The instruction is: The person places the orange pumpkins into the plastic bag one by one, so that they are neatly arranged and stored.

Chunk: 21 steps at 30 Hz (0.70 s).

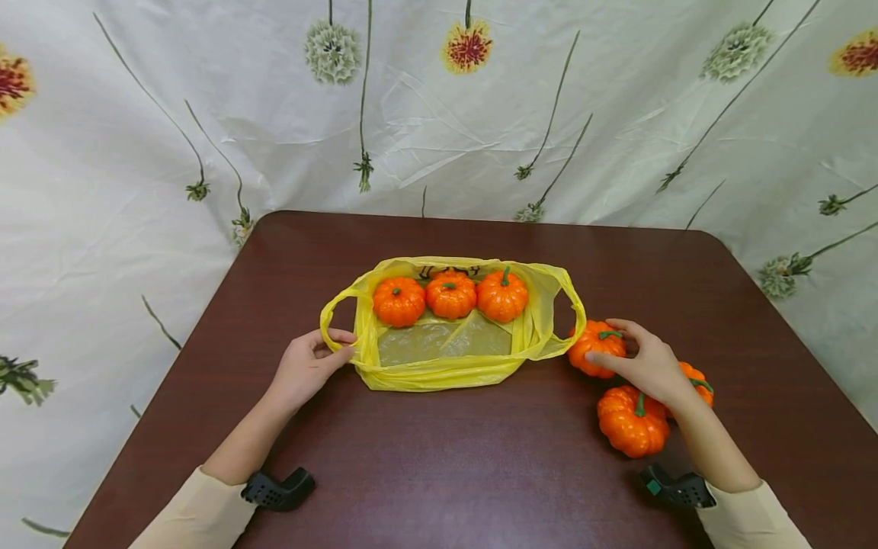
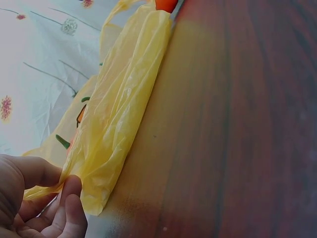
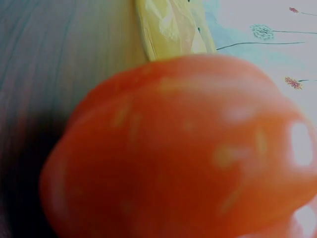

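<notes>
A yellow plastic bag [image 1: 439, 377] lies with its mouth spread wide on the table. Inside it, three small orange pumpkins stand in a row: left [image 1: 398, 302], middle [image 1: 450, 296] and right [image 1: 503, 296]. A bit of orange shows behind the middle one. My left hand [image 1: 309, 366] pinches the bag's edge by its left handle; thumb and finger close on the plastic in the left wrist view. My right hand [image 1: 645, 362] grips a small pumpkin [image 1: 595, 349] beside the right handle. In the right wrist view a blurred pumpkin [image 3: 183, 153] hides that hand.
Another pumpkin [image 1: 632, 422] sits just in front of my right hand, and one more [image 1: 696, 383] is partly covered by the right forearm. The dark brown table [image 1: 446, 465] carries everything. A white flowered cloth [image 1: 425, 99] hangs beyond its far edge.
</notes>
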Each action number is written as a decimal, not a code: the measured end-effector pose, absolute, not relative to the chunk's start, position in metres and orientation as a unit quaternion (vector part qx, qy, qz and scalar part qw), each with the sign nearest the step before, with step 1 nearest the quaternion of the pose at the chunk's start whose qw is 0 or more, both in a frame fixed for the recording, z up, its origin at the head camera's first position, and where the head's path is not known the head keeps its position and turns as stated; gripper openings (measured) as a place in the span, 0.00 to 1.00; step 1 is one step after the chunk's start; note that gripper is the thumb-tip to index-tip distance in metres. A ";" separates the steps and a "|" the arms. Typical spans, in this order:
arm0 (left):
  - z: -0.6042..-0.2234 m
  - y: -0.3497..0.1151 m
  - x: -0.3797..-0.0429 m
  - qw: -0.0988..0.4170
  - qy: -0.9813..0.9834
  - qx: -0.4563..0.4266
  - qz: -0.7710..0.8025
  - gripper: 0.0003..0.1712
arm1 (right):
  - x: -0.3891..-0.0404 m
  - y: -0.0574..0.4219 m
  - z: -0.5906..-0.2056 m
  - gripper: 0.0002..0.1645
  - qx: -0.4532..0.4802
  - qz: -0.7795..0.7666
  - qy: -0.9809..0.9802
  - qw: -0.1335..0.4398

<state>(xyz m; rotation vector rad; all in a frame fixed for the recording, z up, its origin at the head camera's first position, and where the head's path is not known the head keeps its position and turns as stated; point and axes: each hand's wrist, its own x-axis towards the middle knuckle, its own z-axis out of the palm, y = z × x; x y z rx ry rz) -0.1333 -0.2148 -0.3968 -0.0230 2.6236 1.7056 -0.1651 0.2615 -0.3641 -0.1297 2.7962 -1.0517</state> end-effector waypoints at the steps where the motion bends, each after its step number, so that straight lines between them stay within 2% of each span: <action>1: -0.397 -0.215 -0.133 0.006 0.838 -0.007 0.546 0.17 | -0.165 0.262 -0.364 0.49 -0.042 -0.357 0.930 0.071; 14: -0.397 -0.214 -0.133 0.005 0.841 -0.008 0.541 0.17 | -0.163 0.263 -0.365 0.41 -0.019 -0.403 0.915 -0.028; 21: -0.398 -0.214 -0.133 0.008 0.838 -0.010 0.545 0.17 | -0.160 0.261 -0.358 0.38 -0.011 -0.401 0.914 -0.064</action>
